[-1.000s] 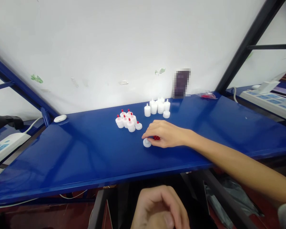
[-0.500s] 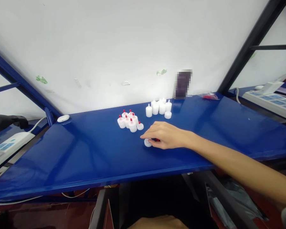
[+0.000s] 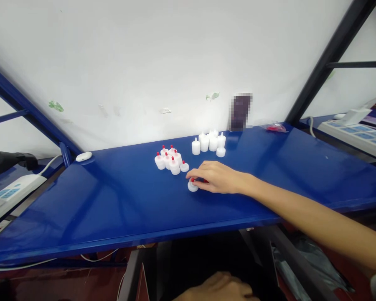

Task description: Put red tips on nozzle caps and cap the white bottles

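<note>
Pinching a red cap [image 3: 192,180] atop a white lid [image 3: 192,188] with right hand [image 3: 214,177], on bench [image 3: 122,200], nearer than the red-tipped bottles [image 3: 174,168]; with left hand [image 3: 221,288] nearest, off bench, impossible to tell whether gripping.

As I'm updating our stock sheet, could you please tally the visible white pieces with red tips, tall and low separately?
Tall red-tipped pieces: 6
Low red-tipped pieces: 2, including one at the right hand
Total visible: 8

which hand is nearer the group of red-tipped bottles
Right. The right hand is over the table, just right of the red-tipped bottles; the left hand is farther, off the table's front edge.
</note>
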Action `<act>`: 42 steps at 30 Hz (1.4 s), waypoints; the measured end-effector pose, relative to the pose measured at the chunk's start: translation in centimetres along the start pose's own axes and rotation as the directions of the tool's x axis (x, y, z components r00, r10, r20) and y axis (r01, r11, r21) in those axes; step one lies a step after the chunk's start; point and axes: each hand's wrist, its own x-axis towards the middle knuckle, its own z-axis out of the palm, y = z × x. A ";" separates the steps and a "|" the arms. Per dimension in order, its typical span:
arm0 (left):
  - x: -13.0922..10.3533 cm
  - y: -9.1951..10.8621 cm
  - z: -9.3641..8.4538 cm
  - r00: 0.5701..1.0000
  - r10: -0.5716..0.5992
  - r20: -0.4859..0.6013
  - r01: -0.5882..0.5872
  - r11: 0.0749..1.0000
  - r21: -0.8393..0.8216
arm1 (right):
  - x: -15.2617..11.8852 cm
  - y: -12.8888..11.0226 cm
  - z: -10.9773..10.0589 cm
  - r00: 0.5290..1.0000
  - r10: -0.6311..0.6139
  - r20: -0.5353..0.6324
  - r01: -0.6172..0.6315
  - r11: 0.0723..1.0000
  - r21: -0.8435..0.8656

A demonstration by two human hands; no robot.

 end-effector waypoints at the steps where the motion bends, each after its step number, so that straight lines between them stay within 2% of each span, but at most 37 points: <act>1: 0.2 0.0 -0.1 1.000 0.005 -0.020 -0.004 1.000 0.023 | 0.0 0.0 0.1 1.000 0.006 0.000 -0.006 1.000 -0.004; 6: 0.6 -0.5 0.0 0.972 0.146 -0.183 -0.146 0.989 0.014 | 0.0 0.1 0.4 0.999 -0.024 -0.022 0.023 0.999 -0.036; 9: 0.5 -0.3 -0.4 0.958 0.167 -0.235 -0.171 0.985 0.004 | 0.1 0.0 0.6 0.999 -0.043 -0.015 0.043 0.999 -0.012; 11: 0.0 0.6 -2.0 0.955 0.155 -0.254 -0.149 0.988 0.042 | 0.2 -0.2 0.8 0.999 -0.037 -0.022 0.038 0.999 0.028; 13: -0.9 2.0 -4.9 0.933 0.131 -0.336 -0.103 0.990 0.099 | 0.3 -0.3 0.8 0.999 0.001 -0.053 0.004 0.994 0.105; 14: -1.5 2.6 -6.7 0.901 0.137 -0.412 -0.105 0.989 0.100 | 0.4 -0.3 0.8 0.996 0.039 -0.082 -0.025 0.985 0.169; 15: -2.3 3.1 -8.8 0.845 0.148 -0.515 -0.112 0.989 0.101 | 0.5 -0.3 0.7 0.989 0.090 -0.120 -0.057 0.965 0.257; 17: -4.0 3.4 -12.9 0.642 0.133 -0.755 -0.049 0.990 0.133 | 0.7 -0.2 0.3 0.957 0.225 -0.185 -0.107 0.862 0.496; 19: -5.6 2.6 -16.6 0.453 0.068 -0.889 0.142 0.979 0.147 | 0.8 0.2 -0.1 0.918 0.351 -0.184 -0.113 0.676 0.728; 20: -6.2 1.9 -18.1 0.398 -0.009 -0.917 0.275 0.955 0.110 | 0.8 0.5 -0.2 0.906 0.392 -0.161 -0.106 0.577 0.810; 21: -6.7 1.0 -19.3 0.362 -0.105 -0.926 0.409 0.911 0.056 | 0.8 0.7 -0.4 0.900 0.417 -0.130 -0.101 0.489 0.866; 23: -7.2 -0.8 -21.1 0.378 -0.277 -0.883 0.608 0.794 0.011 | 0.8 1.1 -0.6 0.899 0.432 -0.069 -0.105 0.367 0.924; 24: -7.3 -1.6 -21.7 0.409 -0.332 -0.850 0.664 0.747 0.028 | 0.8 1.2 -0.7 0.903 0.428 -0.043 -0.112 0.332 0.937; 26: -7.0 -2.7 -22.3 0.477 -0.398 -0.784 0.709 0.701 0.074 | 0.8 1.1 -0.8 0.918 0.395 -0.001 -0.131 0.304 0.944; 28: -6.6 -3.2 -22.5 0.514 -0.421 -0.748 0.715 0.692 0.102 | 0.7 0.8 -0.8 0.936 0.352 0.013 -0.138 0.332 0.933; 30: -6.2 -3.5 -22.4 0.523 -0.433 -0.734 0.708 0.701 0.091 | 0.7 0.4 -0.8 0.946 0.323 -0.012 -0.129 0.412 0.902; 35: -5.9 -3.9 -21.9 0.539 -0.470 -0.699 0.654 0.756 -0.004 | 0.4 0.1 -0.9 0.953 0.280 -0.114 -0.143 0.750 0.645; 39: -5.7 -3.8 -21.3 0.544 -0.483 -0.686 0.639 0.769 -0.035 | 0.3 0.1 -1.1 0.972 0.227 -0.058 -0.170 0.855 0.490; 42: -5.4 -3.7 -20.8 0.538 -0.463 -0.704 0.637 0.771 -0.021 | 0.3 0.1 -0.9 0.975 0.219 -0.033 -0.201 0.937 0.286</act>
